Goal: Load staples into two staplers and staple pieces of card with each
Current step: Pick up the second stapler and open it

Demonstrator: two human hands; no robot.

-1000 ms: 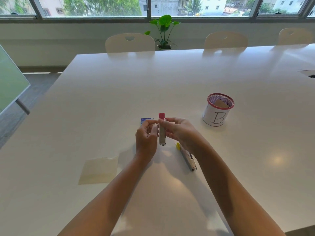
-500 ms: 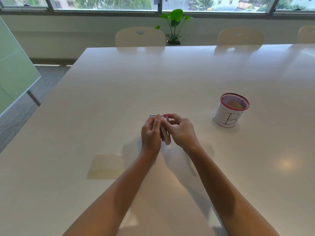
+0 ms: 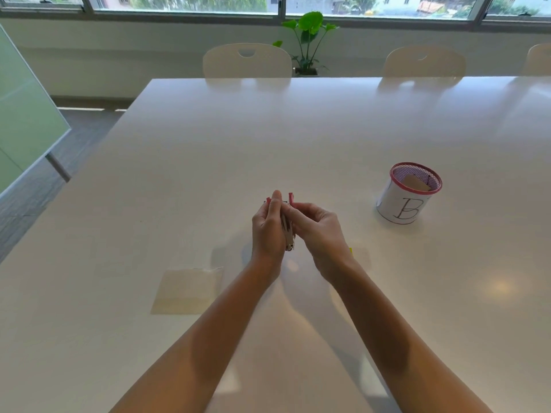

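At far left I see a green glass panel standing on the floor beside the bench. On the bench, near left of the hands, a pale piece of card lies flat, apart from both hands.

My left hand is raised above the bench at centre. Its grip is narrow: the fingers point up and away and press against the left side of the pink stapler, with the thumb side toward me. The stapler stands roughly upright between the two hands, metal hinge end down near the wrists, pink ends up. The two pink ends are spread apart at the top, so the stapler is opened out. A small blue-edged item sits just behind the fingertips; I cannot tell what it is.

My right hand closes its grip on the right side of the stapler, fingers curled, the fingertips pinching the right-hand pink arm. Just beyond the right wrist a sliver of yellow shows on the bench; the rest of it is hidden by the wrist.

Further right, a mesh pot with a pink rim and a label marked "B" stands upright on the bench, well apart from the hands. A tan piece of card leans inside it.

Beyond the far edge stand white chairs and a potted plant below the windows.
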